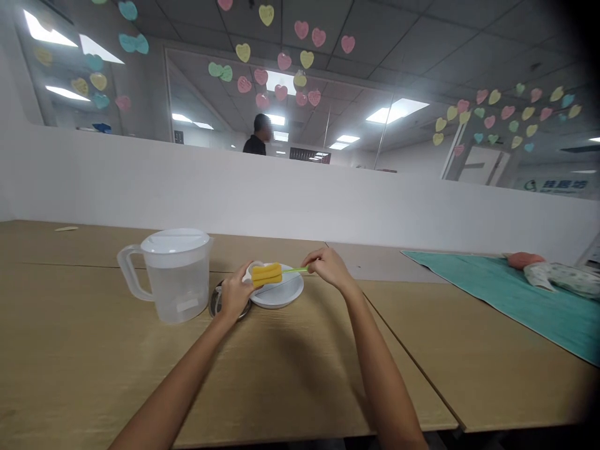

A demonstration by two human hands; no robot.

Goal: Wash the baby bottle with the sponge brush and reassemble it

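Note:
My right hand (328,265) pinches the thin green handle of a sponge brush (267,274), whose yellow sponge head points left toward my other hand. My left hand (237,292) is closed around a white, rounded thing that looks like a cup (254,267), mostly hidden behind the fingers and the sponge. The sponge head is right at this white thing; whether it is inside or in front, I cannot tell. Below both hands a white plate (277,300) rests on the table. A round metal dish or lid (215,302) lies partly under my left hand.
To the left stands a translucent lidded pitcher (175,281) with its handle turned left. A teal cloth (473,284) bearing a reddish item and a patterned cloth covers the right side. The wooden table (290,387) meets a low white wall; a person (257,137) is beyond the glass.

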